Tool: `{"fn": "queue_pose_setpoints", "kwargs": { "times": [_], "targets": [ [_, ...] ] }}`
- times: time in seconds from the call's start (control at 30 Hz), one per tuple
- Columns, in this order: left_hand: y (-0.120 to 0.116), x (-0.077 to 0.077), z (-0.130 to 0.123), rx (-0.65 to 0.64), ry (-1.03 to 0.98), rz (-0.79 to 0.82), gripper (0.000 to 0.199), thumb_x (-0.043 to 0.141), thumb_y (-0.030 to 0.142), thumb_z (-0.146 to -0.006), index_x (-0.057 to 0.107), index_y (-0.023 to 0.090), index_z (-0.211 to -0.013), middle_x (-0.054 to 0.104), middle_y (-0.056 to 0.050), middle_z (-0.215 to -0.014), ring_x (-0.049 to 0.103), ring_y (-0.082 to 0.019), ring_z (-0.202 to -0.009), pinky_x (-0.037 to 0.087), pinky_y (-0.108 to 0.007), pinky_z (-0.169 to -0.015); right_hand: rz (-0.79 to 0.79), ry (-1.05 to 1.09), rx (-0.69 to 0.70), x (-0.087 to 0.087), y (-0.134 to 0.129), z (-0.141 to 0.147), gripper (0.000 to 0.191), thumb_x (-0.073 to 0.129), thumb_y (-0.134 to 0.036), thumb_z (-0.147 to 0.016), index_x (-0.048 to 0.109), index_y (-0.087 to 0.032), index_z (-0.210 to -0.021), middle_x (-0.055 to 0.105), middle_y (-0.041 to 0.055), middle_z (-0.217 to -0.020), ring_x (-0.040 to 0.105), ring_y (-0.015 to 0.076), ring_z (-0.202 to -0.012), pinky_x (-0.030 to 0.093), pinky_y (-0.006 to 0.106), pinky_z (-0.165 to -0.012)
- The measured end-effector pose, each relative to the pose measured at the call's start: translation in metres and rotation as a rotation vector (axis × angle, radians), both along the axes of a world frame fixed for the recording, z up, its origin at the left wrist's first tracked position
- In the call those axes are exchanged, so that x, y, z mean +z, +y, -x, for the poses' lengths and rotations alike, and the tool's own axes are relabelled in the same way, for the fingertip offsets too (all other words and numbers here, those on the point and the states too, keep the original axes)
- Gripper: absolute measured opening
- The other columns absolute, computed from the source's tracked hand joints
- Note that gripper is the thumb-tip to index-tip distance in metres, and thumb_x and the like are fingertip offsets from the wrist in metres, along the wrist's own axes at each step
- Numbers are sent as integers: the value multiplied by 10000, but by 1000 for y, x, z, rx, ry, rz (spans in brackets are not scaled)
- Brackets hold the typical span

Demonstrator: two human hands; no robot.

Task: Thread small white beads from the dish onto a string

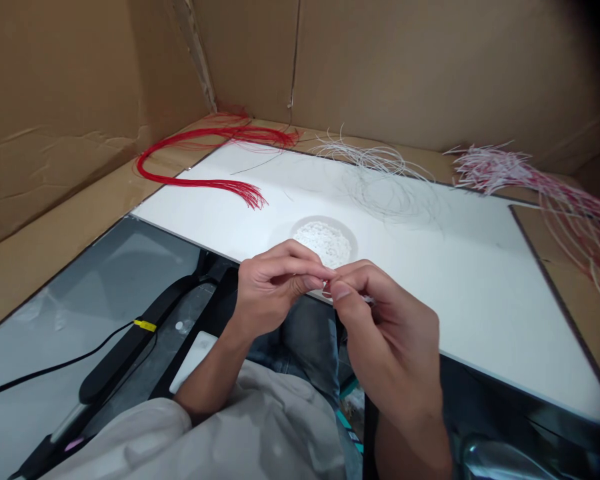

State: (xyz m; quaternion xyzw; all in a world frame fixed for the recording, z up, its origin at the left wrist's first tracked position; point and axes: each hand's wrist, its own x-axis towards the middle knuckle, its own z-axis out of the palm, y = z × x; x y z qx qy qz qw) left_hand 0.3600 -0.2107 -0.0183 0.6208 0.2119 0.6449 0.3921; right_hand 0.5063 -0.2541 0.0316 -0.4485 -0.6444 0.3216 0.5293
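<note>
My left hand [273,287] and my right hand [385,333] meet above the front edge of a white board [430,280], their fingertips pinching a short piece of thin wire [329,285]. Its pale end pokes out past my right hand's fingers, and the fingers hide most of it. Just beyond my hands sits a shallow white dish [325,221] holding white granules [324,243]. A bundle of thin red wires [205,150] lies at the far left, loose white wires [380,167] lie at the far middle, and a mixed red-and-white bundle [510,170] lies at the right.
Cardboard walls [380,60] rise behind and to the left of the board. Below the board's near edge, at the left, are a grey surface [105,267], a black cable [55,370] with a yellow tag, and a long black strip. My pale sleeve and jeans fill the bottom.
</note>
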Motion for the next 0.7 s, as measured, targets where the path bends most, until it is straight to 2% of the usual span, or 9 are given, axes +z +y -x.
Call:
{"fn": "queue_pose_setpoints", "kwargs": {
  "times": [0.27,0.47,0.7],
  "targets": [
    [1,4,1,29,98,-50,178,797,167,-880,851,270,-1014,766,-48,-868,718,-130,-769,600,-213,-667,12,-112,-37,1,0,-3,234,564,-118,-918,571,-206,-701,547,-34,-663,507,94,-600,379,211,-494],
    [1,3,0,-31,12,65,127,816,223,-873,859,275,-981,764,-54,-852,716,-130,-765,601,-213,-671,-4,-93,-20,0,1,-4,251,553,-159,-972,572,-203,-725,581,-33,-684,470,76,-548,350,209,-466],
    [0,3,-1,-89,-69,167,113,843,239,-849,864,287,-949,765,-43,-843,717,-119,-765,602,-205,-694,-24,-66,48,0,2,-4,231,545,-149,-984,588,-201,-763,599,-31,-738,482,69,-588,358,202,-489]
  ]
}}
